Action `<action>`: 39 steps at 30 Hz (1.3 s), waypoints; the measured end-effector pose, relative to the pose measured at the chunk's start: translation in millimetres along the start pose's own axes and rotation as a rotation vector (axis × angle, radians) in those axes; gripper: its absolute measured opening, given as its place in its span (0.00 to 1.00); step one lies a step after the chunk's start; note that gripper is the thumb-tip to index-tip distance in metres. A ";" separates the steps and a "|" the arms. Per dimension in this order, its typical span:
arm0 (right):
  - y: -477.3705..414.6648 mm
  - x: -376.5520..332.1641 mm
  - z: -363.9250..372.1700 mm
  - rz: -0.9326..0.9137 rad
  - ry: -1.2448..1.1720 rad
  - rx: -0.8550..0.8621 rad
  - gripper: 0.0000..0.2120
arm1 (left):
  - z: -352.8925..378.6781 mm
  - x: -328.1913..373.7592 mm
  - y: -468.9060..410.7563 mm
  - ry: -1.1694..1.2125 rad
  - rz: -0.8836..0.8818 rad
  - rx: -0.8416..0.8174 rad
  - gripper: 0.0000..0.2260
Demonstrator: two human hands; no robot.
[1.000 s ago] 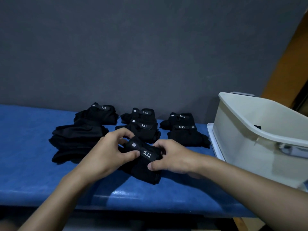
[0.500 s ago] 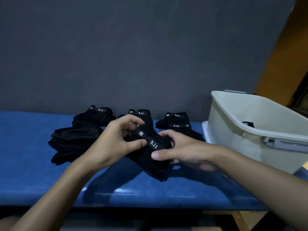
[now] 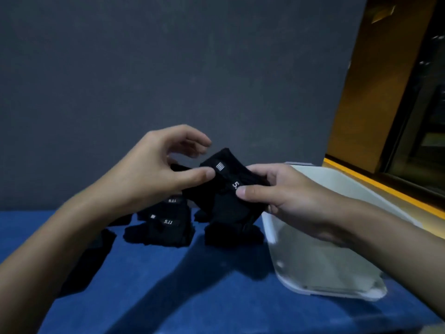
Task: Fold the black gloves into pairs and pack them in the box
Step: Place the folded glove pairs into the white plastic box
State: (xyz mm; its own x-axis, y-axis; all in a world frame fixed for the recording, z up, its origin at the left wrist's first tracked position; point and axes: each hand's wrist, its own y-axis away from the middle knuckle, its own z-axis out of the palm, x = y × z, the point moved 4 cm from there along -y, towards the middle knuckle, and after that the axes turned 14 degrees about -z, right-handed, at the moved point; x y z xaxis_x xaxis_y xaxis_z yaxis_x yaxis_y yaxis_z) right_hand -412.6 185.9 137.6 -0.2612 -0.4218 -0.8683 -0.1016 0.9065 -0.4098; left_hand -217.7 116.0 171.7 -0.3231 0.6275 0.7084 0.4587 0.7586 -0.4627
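One wide-angle camera worn on the person's head looks forward and somewhat down, close above the blue padded table (image 3: 216, 297), facing the dark grey wall (image 3: 168, 68) behind it, with the white plastic box (image 3: 313, 261) at lower right.

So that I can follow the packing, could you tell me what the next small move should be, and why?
Probably the left hand lets go and the right hand carries the folded pair rightward over the box rim. The right hand grips the pair above the blue table, only the left thumb touches it, and the box stands just beside it.
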 end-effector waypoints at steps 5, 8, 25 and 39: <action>3.1 -25.5 -41.8 -0.124 -0.051 0.240 0.09 | 12.4 9.3 -19.6 0.240 -0.141 0.131 0.26; 9.2 -31.0 -60.4 -0.122 -0.064 0.278 0.09 | 41.7 19.9 -38.0 0.565 -0.241 -0.035 0.29; 29.4 -34.4 -178.8 0.094 0.170 0.192 0.25 | 165.9 92.1 -109.2 0.653 -0.226 -0.258 0.20; 19.0 40.0 -211.8 0.494 0.557 -0.132 0.16 | 198.5 8.0 -125.3 -0.203 0.071 -0.322 0.08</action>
State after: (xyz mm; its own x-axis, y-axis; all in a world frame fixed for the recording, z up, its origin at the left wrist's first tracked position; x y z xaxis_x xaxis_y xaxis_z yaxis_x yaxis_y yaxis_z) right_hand -628.2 190.2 154.3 -0.7492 0.0747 -0.6582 0.0485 0.9971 0.0580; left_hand -442.1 60.8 129.6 -0.4237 0.7227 0.5461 0.7117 0.6385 -0.2928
